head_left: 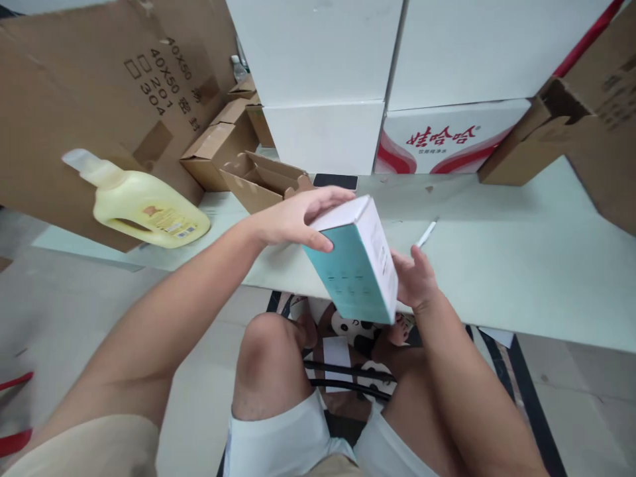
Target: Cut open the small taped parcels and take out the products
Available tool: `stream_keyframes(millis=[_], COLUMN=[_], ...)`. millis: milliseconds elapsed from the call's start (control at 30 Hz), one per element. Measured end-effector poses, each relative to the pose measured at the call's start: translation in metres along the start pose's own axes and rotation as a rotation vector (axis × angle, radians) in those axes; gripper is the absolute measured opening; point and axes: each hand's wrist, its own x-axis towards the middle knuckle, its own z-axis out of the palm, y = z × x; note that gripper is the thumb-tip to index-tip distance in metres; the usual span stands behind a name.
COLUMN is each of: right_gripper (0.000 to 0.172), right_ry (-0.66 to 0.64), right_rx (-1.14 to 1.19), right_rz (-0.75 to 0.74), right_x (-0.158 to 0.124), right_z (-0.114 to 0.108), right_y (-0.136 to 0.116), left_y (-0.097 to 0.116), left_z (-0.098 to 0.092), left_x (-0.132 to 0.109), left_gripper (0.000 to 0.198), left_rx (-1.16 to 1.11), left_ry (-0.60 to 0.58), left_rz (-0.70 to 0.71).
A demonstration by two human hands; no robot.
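Object held: teal-and-white box, tilted, its upper end closed, carried in the air over the near edge of the table and above the person's knees; it rests on no surface
Left side: left grip pinches the upper end of the box, with the fingers laid across the white top and the thumb pressed on the teal face
Right side: right grip lies against the lower white side of the box, fingers half curled; the palm is hidden behind the box, so whether it clasps or only steadies cannot be told
Stage, as judged: the box is lifted and in hand with its flaps shut; the small open carton just beyond the left grip stands with its flaps up and its inside only partly visible, and the box is not in it
Table: pale, smooth surface; it bears a white pen-like stick near the right grip, a dark flat object beside the open carton, and a yellow bottle with a white cap at the far left end
Backdrop: stacked white cartons, one red-printed carton and brown cardboard crowd the far side of the table
Room: pale floor, with a patterned mat under the seated person's feet
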Motion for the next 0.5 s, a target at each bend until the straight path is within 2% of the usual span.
stream_keyframes(millis=[67, 133, 200, 233, 300, 367, 400, 433, 500], right_gripper=[0.08, 0.076, 0.076, 0.076, 0.081, 0.09, 0.094, 0.098, 0.098], right_ry=[-0.111, -0.189, -0.185, -0.139, 0.046, 0.34, 0.503, 0.662, 0.913], right_rx=[0.009, 0.007, -0.005, -0.018, -0.079, -0.226, -0.337, -0.469, -0.742], right_rz=[0.045, 0.062, 0.025, -0.024, -0.173, -0.328, -0.395, -0.457, -0.569], right_x=[-0.012, -0.017, -0.015, -0.012, -0.002, 0.008, 0.014, 0.018, 0.024], right_z=[-0.008, -0.013, -0.014, -0.014, -0.013, -0.014, -0.015, -0.016, -0.017], right_y=[0.004, 0.011, 0.015, 0.015, 0.015, 0.014, 0.014, 0.014, 0.017], left_y=[-0.01, -0.019, -0.03, -0.037, -0.053, -0.072, -0.081, -0.089, -0.102], left_z=[0.01, 0.014, 0.014, 0.014, 0.019, 0.033, 0.044, 0.058, 0.088], left_x=[0.018, 0.03, 0.038, 0.041, 0.046, 0.05, 0.053, 0.055, 0.061], left_gripper=[0.083, 0.082, 0.082, 0.079, 0.068, 0.057, 0.054, 0.055, 0.068], left_rx=[-0.044, -0.112, -0.168, -0.18, -0.151, -0.075, -0.048, -0.046, -0.152], left_ry=[-0.118, -0.165, -0.114, -0.037, 0.246, 0.59, 0.71, 0.748, 0.634], left_rz=[0.023, 0.01, -0.012, -0.019, -0.013, 0.006, 0.012, 0.006, -0.016])
